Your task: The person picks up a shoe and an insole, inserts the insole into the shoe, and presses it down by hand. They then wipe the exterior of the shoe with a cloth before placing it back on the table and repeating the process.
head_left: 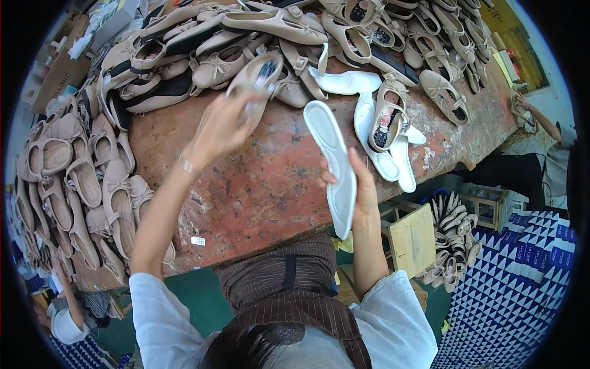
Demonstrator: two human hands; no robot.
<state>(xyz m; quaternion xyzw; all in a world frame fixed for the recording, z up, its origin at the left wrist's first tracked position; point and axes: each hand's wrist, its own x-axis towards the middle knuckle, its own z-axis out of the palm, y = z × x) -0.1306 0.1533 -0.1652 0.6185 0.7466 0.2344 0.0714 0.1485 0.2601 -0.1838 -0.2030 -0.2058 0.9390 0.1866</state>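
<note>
My left hand (220, 128), smeared by motion, grips a beige flat shoe (268, 75) above the far part of the worn red-brown table. The shoe is blurred too, with a dark patterned inside showing. Closer to me, my right hand (364, 192) is closed round a long white insole (337, 161), held upright with its toe end pointing away. To the right of it, a beige shoe with a bow (388, 117) rests on several white insoles (402, 169). Another white insole (347, 82) lies farther back, against the shoe pile.
Beige shoes (270, 23) are heaped along the table's (246, 203) far side, and more shoes (86, 166) stand packed at the left. A single shoe (444, 97) lies at the right. A wooden stool (412, 241) stands below the right edge. Other people are at both sides.
</note>
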